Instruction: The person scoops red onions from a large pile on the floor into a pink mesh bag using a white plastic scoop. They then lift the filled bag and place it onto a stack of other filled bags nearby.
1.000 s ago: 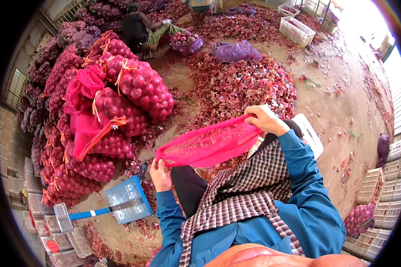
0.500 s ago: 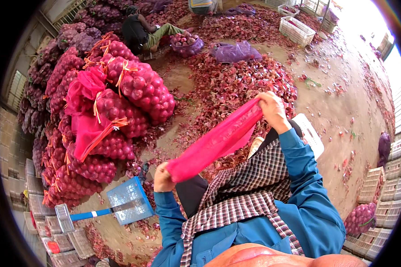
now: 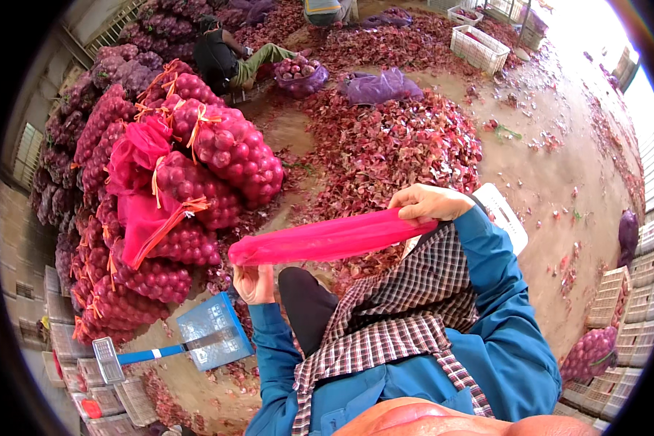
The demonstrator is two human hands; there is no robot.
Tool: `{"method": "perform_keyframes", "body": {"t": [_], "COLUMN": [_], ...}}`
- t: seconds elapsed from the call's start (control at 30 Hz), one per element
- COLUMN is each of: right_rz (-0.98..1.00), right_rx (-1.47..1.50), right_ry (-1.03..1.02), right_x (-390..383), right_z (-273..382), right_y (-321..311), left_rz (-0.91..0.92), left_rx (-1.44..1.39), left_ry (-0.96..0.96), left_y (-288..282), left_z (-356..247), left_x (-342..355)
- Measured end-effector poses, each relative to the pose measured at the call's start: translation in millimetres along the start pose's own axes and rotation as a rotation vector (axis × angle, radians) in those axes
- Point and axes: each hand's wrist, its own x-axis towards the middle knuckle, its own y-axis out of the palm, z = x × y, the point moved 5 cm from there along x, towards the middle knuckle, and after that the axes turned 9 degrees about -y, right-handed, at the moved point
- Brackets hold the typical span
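A bright pink mesh bag (image 3: 327, 238) is stretched sideways between my two hands, in front of my checked apron (image 3: 389, 327). My left hand (image 3: 254, 282) pinches its bunched left end from below. At the other end, my right hand (image 3: 430, 203) grips the mesh between thumb and fingers, palm downward. The bag hangs slack and flat, with no onions visible in it. Beyond it lies a broad heap of red onion skins (image 3: 400, 145).
Full pink mesh sacks of onions (image 3: 236, 156) are piled at the left, with loose pink mesh (image 3: 142, 156) on them. A blue platform scale (image 3: 214, 330) stands near my left arm. A person (image 3: 221, 58) sits by a purple sack (image 3: 301, 76). White crates (image 3: 479, 49) stand far right.
Both hands have moved: the left up and leftward, the right down. The pink mesh bag went from a steep slant to nearly level and is drawn into a narrower band.
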Motion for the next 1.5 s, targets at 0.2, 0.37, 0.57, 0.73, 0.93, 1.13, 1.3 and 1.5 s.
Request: {"method": "perform_keyframes", "body": {"t": [0.2, 0.37, 0.57, 0.73, 0.93, 1.13, 1.3, 1.5], "right_rz": [0.076, -0.108, -0.069, -0.237, -0.554, -0.775, -0.770, -0.814], "right_rx": [-0.374, -0.380, -0.274, -0.528, 0.541, 0.882, 0.686, -0.048], "right_ry": [-0.030, -0.122, -0.040, -0.254, -0.349, -0.449, -0.533, -0.429], "right_x": [8.6, 5.0, 6.4, 4.8, 0.9, -24.5, -21.2, -23.7], "right_z": [-5.2, 5.5, -2.9, -4.7, -13.5, -17.6, -3.4, 6.9], "right_y": [4.3, -4.6, 2.1, -14.8, -47.4, -66.1, -60.3, -53.4], "left_rz": [0.160, -0.082, -0.125, -0.132, -0.026, 0.237, 0.376, 0.064], "left_rx": [0.426, 0.769, 0.404, 0.340, 0.957, 0.668, 0.661, 0.773], "left_ry": [0.112, 0.356, 0.227, 0.139, -0.194, -0.373, -0.441, -0.352], "left_y": [36.6, -8.9, -44.0, -17.3, 24.5, 17.7, 11.1, 26.1], "left_z": [-2.6, -22.2, -24.7, -9.4, 19.6, 60.9, 66.3, 74.5], "left_x": [-13.1, -14.4, -12.4, -10.3, -30.2, -41.3, -43.1, -40.1]}}
